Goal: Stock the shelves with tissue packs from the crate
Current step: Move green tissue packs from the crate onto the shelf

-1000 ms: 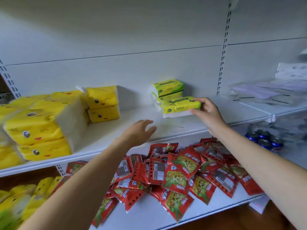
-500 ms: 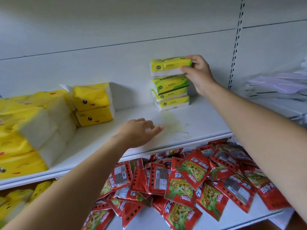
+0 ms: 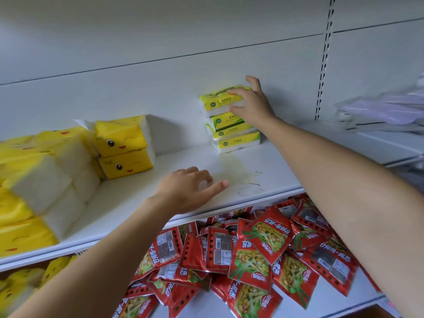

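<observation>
Tissue packs [image 3: 236, 140] in green-and-yellow wrap sit stacked four high at the back of the white shelf [image 3: 160, 171]. The right hand [image 3: 252, 106] grips the top pack [image 3: 218, 102] by its right end. The left hand [image 3: 185, 191] hovers near the shelf's front edge, fingers loosely curled, holding nothing.

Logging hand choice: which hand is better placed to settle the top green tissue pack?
Right: the right hand holds the top green pack; the left hand is at the shelf front, away from it.

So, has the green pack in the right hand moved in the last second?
Yes. The green pack rose from low over the shelf in front of the stack onto its top; the right hand holds it.
</observation>
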